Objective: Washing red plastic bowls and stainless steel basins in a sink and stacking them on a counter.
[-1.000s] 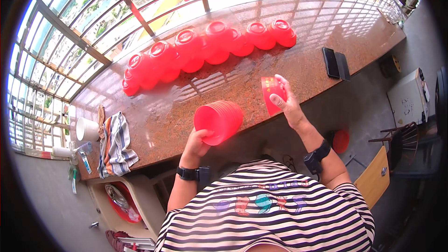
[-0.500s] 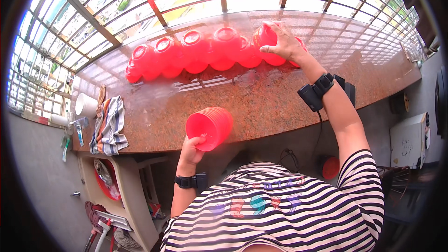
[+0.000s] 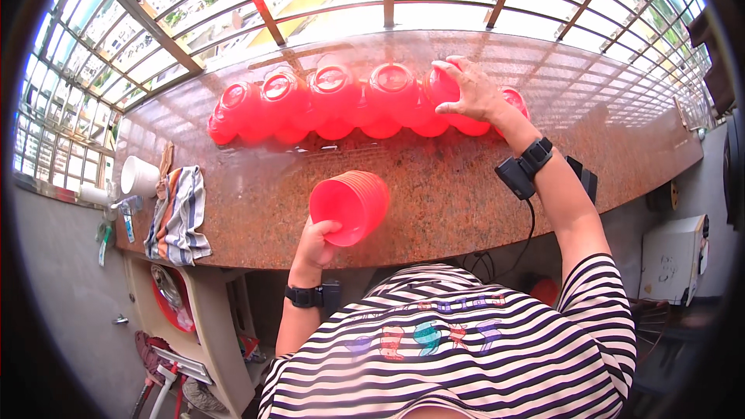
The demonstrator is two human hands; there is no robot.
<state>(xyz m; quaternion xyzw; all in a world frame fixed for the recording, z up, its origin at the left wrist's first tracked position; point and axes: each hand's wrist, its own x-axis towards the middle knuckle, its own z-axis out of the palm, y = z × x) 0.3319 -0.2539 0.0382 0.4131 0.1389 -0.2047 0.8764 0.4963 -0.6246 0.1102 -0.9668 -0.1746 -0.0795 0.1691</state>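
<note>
My left hand (image 3: 317, 242) is closed on the near rim of a nested stack of red plastic bowls (image 3: 349, 209). Its thumb lies inside the front bowl, whose mouth is turned toward me. The stack is held tilted over the counter's front edge. Farther off, a long row of upturned red bowls (image 3: 334, 97) stands in two tiers on the counter. At the upper tier's right end, my right hand (image 3: 471, 93) grips an upturned red bowl (image 3: 442, 87) between thumb and fingers. The hand partly hides that bowl and the lower ones beside it.
The reddish granite counter (image 3: 256, 202) runs up to a barred window (image 3: 434, 15). At its left end are a striped cloth (image 3: 178, 213), a white cup (image 3: 140, 176) and a toothbrush-like item (image 3: 128, 225). A pale sink stand (image 3: 209, 334) and a white box (image 3: 672, 258) flank me below.
The bowl in my right hand has gone from tilted to upturned on the tier below. My left hand keeps the stack in nearly the same place. The whole view has shifted slightly.
</note>
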